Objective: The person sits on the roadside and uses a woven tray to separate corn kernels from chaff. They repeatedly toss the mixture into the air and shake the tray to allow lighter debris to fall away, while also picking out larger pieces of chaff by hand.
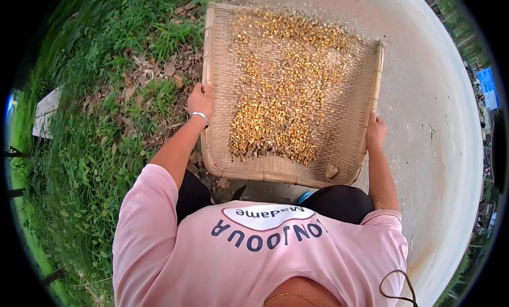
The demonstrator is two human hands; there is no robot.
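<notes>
A wide woven bamboo winnowing basket (pixel 350 103) is held out in front of me by its two side rims. My left hand (pixel 200 101), with a bracelet (pixel 200 115) at the wrist, grips the left rim, its thumb over the edge. On the opposite side my right hand (pixel 376 131) is closed round the right rim. Yellow corn kernels (pixel 273 128) are spread across the weave, thickest toward the near middle, with darker bits among them. A brown dry leaf or flake (pixel 332 171) lies in the near right corner. The fingers under the basket are hidden.
Green grass and weeds (pixel 79 174) with fallen dry leaves (pixel 154 71) cover the ground at left. Pale concrete (pixel 432 127) runs along the right. A light flat slab (pixel 47 113) stands in the far-left grass, and a blue object (pixel 488 89) shows at the right edge.
</notes>
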